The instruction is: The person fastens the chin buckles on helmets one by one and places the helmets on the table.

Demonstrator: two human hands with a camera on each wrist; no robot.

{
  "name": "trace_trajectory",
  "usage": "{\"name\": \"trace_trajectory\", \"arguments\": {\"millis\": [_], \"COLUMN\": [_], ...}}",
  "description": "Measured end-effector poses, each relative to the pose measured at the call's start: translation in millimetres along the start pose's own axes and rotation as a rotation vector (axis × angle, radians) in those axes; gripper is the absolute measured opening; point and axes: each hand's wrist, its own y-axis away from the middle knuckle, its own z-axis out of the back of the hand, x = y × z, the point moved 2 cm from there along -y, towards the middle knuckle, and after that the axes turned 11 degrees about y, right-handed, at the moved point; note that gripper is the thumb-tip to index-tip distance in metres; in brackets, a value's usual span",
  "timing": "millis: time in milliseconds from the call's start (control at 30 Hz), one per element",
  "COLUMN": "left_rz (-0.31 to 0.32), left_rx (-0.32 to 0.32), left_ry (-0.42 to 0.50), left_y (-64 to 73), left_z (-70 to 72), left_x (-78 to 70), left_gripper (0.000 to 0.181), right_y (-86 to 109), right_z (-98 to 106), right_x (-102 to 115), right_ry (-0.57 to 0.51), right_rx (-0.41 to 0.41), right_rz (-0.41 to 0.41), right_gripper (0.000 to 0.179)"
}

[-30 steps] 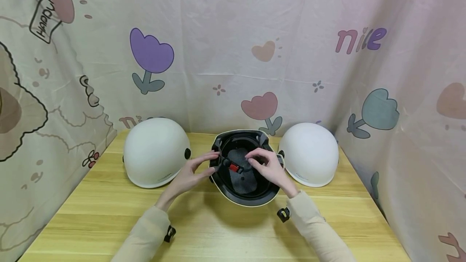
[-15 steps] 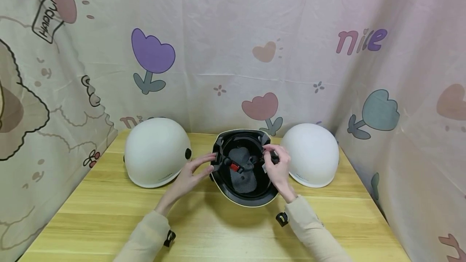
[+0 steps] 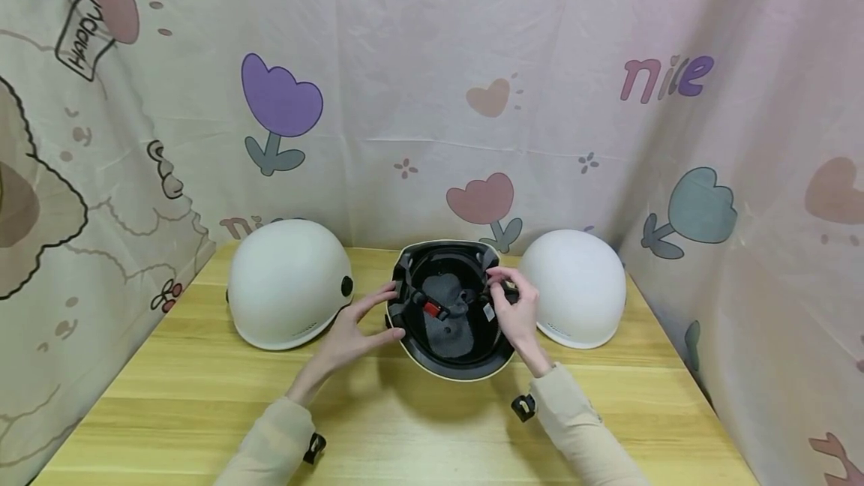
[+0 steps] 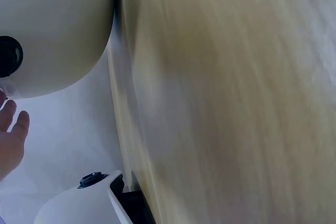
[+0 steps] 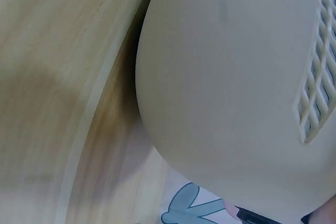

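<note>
Far left there's a white helmet dome-up, then the left hand, fingers spread loosely, tips just touching the near helmet's side, not gripping. That upturned helmet sits between both hands, red buckle inside. The right hand curls in, pinching its black chin strap, beside another white helmet.

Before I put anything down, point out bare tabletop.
Wooden tabletop is bare in front, between the left sleeve and right sleeve, and outside each. Crowded: the back, where the upturned helmet sits between left white helmet and right white helmet.
</note>
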Motion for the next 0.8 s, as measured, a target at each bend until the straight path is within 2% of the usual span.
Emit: {"name": "trace_trajectory", "arguments": {"millis": [267, 400, 600, 700, 800], "left_rz": [0.002, 0.009, 0.021, 0.041, 0.056], "left_rx": [-0.036, -0.038, -0.031, -0.023, -0.016], "left_ry": [0.055, 0.075, 0.139, 0.183, 0.211], "left_y": [1.2, 3.0, 3.6, 3.4, 3.7], "left_z": [1.6, 2.4, 2.9, 2.6, 2.3], "left_x": [0.8, 2.0, 4.0, 5.2, 6.1], "left_gripper": [0.064, 0.064, 0.062, 0.064, 0.067], "right_y": [1.5, 2.4, 3.6, 4.3, 6.6], "right_z": [-1, -1, -2, -3, -8], "right_x": [2, 3, 4, 1, -13], "right_ry": [-0.023, -0.04, -0.064, -0.076, -0.089], "right_rx": [0.038, 0.058, 0.092, 0.104, 0.112], "right_rz": [-0.058, -0.091, -0.099, -0.102, -0.123], "right_gripper": [0.019, 0.019, 0.02, 0.021, 0.024]}}
